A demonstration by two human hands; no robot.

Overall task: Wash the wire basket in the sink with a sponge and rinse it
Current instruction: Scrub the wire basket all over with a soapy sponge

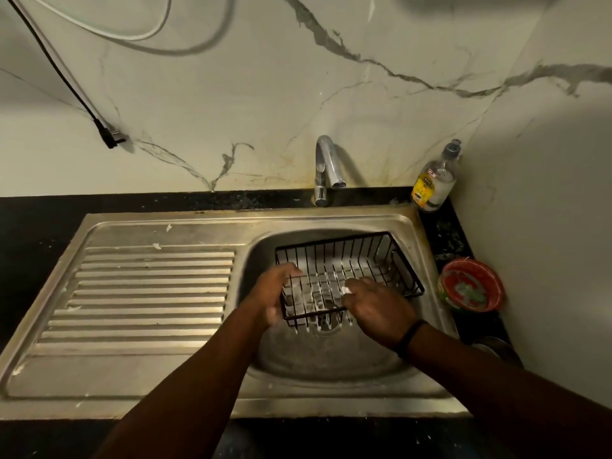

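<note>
Two hands work over sink point(427, 303) bowl, head view. Wire basket point(347, 276) held tilted above drain, soapy foam dripping off near edge. Left hand point(271, 293) curls round basket's left rim, steadying it for scrubbing. Right hand point(374, 303) reaches inside, fingers closed on small white bit, likely sponge; mostly hidden. Tap point(326, 167) at far wall, no water visible. Soap bottle point(435, 180) far right.

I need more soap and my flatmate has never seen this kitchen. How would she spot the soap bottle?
Start at the tap behind the sink. Go right along the black counter to the wall corner. The bottle stands there: clear, yellow label, dark cap, beyond the red bowl.
</note>
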